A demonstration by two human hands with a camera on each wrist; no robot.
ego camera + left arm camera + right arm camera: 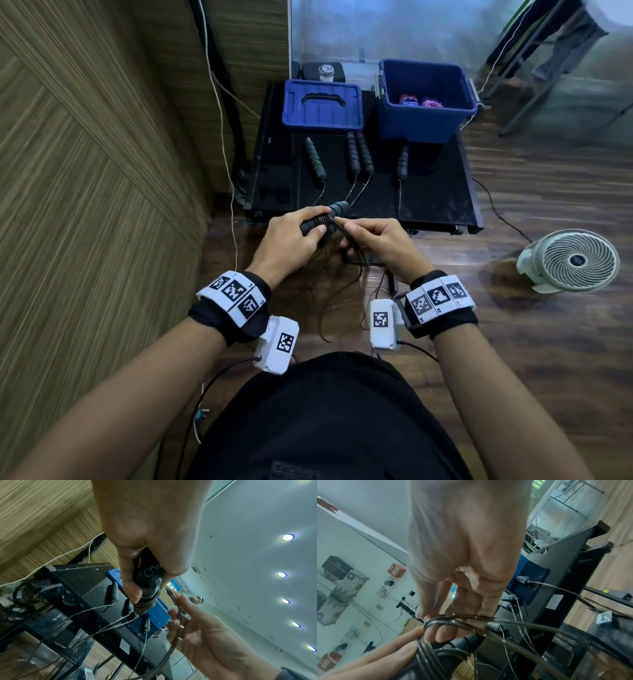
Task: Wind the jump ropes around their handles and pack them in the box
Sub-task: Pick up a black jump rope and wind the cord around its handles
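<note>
My left hand (310,226) grips a pair of black jump-rope handles (334,212) held together, with several turns of thin dark rope wound round them. My right hand (349,236) pinches that rope (337,224) right beside the handles; loose loops hang below both hands. In the left wrist view the handles (149,588) point down from my left hand (137,593) and the rope (173,642) runs through my right hand (173,616). The open blue box (424,113) at the table's back right holds two wound coloured ropes (418,101).
Several more black handles (315,157) lie on the black table (438,192), their ropes trailing over its front edge. The blue lid (322,106) lies left of the box. A white fan (572,260) stands on the wooden floor at right; a wall is at left.
</note>
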